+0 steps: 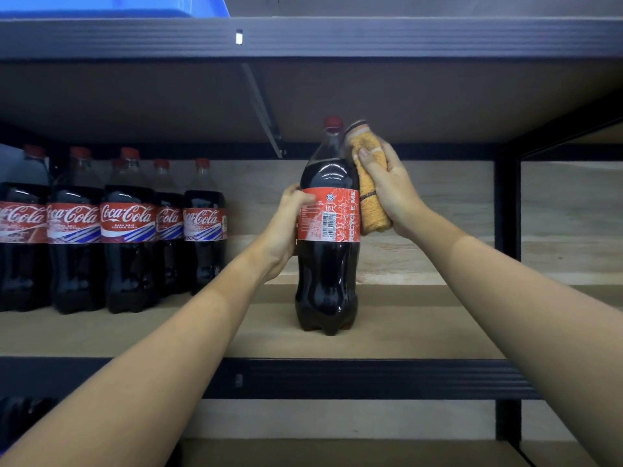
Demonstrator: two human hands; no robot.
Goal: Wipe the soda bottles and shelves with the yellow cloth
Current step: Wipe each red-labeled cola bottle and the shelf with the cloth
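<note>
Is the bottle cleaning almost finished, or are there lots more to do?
Nothing shows as finished; clean and unwiped bottles look alike here. In hand: the left hand grips one soda bottle standing alone on the shelf, while the right hand presses the yellow cloth against its side. Probably left: the bottle row beside it, and the shelf boards.

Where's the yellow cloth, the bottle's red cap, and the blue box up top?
Yellow cloth (371, 197): head view, its middle.
Red bottle cap (333, 122): head view, its side.
Blue plastic box (111, 5): head view, its front wall.
</note>
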